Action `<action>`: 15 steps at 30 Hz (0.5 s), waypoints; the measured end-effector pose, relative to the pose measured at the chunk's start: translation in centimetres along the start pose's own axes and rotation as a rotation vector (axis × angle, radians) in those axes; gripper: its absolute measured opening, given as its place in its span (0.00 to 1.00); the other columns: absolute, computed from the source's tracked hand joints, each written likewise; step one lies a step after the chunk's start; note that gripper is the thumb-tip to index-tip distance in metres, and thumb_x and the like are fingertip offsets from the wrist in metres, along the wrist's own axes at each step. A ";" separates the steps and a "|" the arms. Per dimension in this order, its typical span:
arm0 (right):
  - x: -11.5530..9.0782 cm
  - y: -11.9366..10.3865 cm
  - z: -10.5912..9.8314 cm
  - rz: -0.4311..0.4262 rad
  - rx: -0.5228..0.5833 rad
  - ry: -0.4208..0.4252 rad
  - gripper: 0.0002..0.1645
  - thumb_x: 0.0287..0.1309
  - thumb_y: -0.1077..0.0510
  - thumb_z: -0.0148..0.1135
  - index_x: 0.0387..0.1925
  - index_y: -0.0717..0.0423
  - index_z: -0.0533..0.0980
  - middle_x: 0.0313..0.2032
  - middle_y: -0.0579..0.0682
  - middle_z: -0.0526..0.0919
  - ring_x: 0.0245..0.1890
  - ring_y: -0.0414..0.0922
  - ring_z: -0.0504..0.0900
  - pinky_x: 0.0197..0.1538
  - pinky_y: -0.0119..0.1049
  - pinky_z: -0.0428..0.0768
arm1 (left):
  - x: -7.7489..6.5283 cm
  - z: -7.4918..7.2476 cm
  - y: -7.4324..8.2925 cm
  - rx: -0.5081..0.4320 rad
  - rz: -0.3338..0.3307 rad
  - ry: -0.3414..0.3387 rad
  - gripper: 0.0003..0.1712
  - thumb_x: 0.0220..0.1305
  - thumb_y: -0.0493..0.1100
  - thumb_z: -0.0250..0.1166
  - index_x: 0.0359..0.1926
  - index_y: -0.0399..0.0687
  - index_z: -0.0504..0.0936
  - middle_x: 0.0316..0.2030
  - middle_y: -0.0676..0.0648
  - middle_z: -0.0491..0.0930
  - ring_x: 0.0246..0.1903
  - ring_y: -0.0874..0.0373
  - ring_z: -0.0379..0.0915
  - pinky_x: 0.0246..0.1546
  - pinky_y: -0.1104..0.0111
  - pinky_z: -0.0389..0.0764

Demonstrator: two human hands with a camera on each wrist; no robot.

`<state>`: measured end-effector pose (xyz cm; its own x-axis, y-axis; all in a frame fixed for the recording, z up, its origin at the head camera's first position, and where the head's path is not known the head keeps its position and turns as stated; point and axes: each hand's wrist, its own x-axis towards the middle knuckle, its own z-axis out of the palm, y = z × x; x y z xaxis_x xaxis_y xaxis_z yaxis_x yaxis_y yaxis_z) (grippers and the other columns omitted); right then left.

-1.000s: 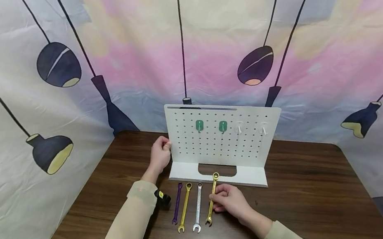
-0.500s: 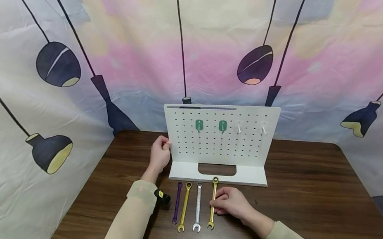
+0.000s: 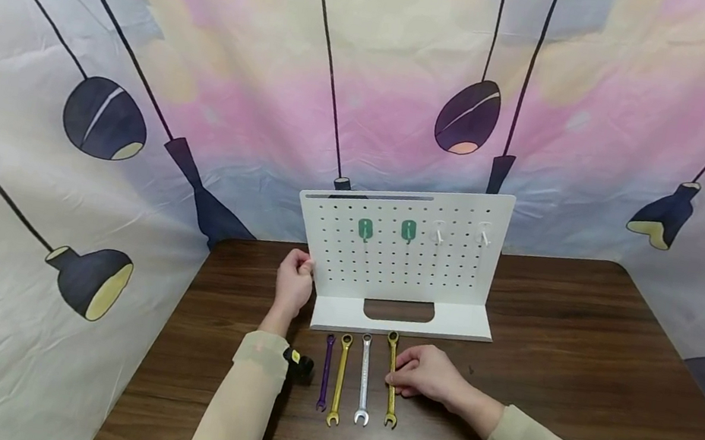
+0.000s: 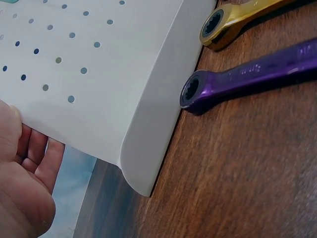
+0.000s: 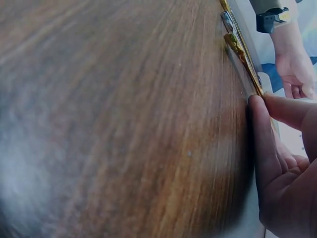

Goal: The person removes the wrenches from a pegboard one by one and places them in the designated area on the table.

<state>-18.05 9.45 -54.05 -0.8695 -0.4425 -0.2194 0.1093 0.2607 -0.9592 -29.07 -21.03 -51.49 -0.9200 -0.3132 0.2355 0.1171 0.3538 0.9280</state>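
Note:
My left hand [image 3: 294, 284] grips the left edge of a white pegboard stand [image 3: 411, 260], thumb in front and fingers behind, as the left wrist view shows. With thumb and index finger, my right hand [image 3: 428, 374] pinches the shaft of a gold wrench [image 3: 392, 403], the rightmost in a row in front of the stand. Its ring end overlaps the stand's front edge in the head view. To its left lie a silver wrench [image 3: 364, 383], another gold wrench [image 3: 339, 383] and a purple wrench [image 3: 326, 373], all with ring ends toward the board.
Two green hooks [image 3: 408, 231] and two clear hooks [image 3: 485, 235] are fixed across the upper pegboard. The stand's base has a cut-out slot. Under everything is a brown wooden table [image 3: 576, 379], with a painted curtain [image 3: 249, 42] behind it.
My right hand has brought the gold wrench down toward the front of the table, and its open end has swung slightly right. The left hand keeps its hold on the board.

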 end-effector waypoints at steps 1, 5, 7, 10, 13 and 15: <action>0.0 0.0 0.0 0.005 -0.003 0.000 0.14 0.56 0.65 0.79 0.38 0.66 0.80 0.25 0.50 0.87 0.25 0.41 0.86 0.31 0.36 0.87 | 0.0 0.0 0.0 -0.003 0.001 0.001 0.06 0.79 0.32 0.57 0.39 0.39 0.74 0.35 0.42 0.74 0.37 0.49 0.72 0.38 0.63 0.72; -0.1 -0.1 0.1 0.029 -0.006 0.019 0.15 0.55 0.65 0.80 0.38 0.66 0.80 0.25 0.51 0.87 0.25 0.41 0.87 0.31 0.36 0.87 | 0.0 0.0 0.0 -0.003 0.000 0.002 0.06 0.79 0.32 0.58 0.39 0.39 0.74 0.35 0.42 0.75 0.38 0.48 0.72 0.38 0.63 0.72; -0.2 -0.2 0.2 0.043 -0.006 0.034 0.15 0.55 0.65 0.80 0.38 0.66 0.80 0.24 0.51 0.87 0.25 0.41 0.87 0.31 0.36 0.87 | 0.0 0.0 0.1 -0.010 -0.001 -0.001 0.06 0.79 0.32 0.58 0.39 0.39 0.74 0.36 0.42 0.75 0.38 0.48 0.72 0.39 0.62 0.72; -0.3 -0.4 0.3 0.058 -0.019 0.054 0.16 0.54 0.65 0.81 0.37 0.65 0.79 0.23 0.51 0.87 0.24 0.41 0.87 0.30 0.36 0.87 | 0.0 0.0 0.1 -0.010 0.000 -0.004 0.06 0.80 0.33 0.57 0.39 0.39 0.74 0.36 0.41 0.75 0.38 0.48 0.72 0.39 0.62 0.72; -0.4 -0.8 0.4 0.070 -0.044 0.069 0.16 0.53 0.64 0.82 0.36 0.64 0.79 0.23 0.52 0.87 0.23 0.41 0.87 0.29 0.35 0.87 | 0.0 0.0 0.1 -0.011 0.001 -0.001 0.06 0.79 0.32 0.57 0.39 0.39 0.74 0.36 0.41 0.75 0.38 0.48 0.72 0.39 0.62 0.72; -0.5 -1.0 0.5 0.076 -0.063 0.076 0.16 0.52 0.64 0.82 0.35 0.63 0.80 0.22 0.52 0.87 0.23 0.42 0.87 0.28 0.35 0.87 | 0.0 0.1 0.1 -0.010 0.002 0.003 0.06 0.79 0.32 0.58 0.39 0.39 0.74 0.36 0.42 0.75 0.38 0.48 0.72 0.39 0.63 0.72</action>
<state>-17.51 9.01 -53.08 -0.8943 -0.3534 -0.2746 0.1479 0.3458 -0.9266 -29.09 -20.97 -51.44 -0.9186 -0.3152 0.2382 0.1225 0.3458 0.9303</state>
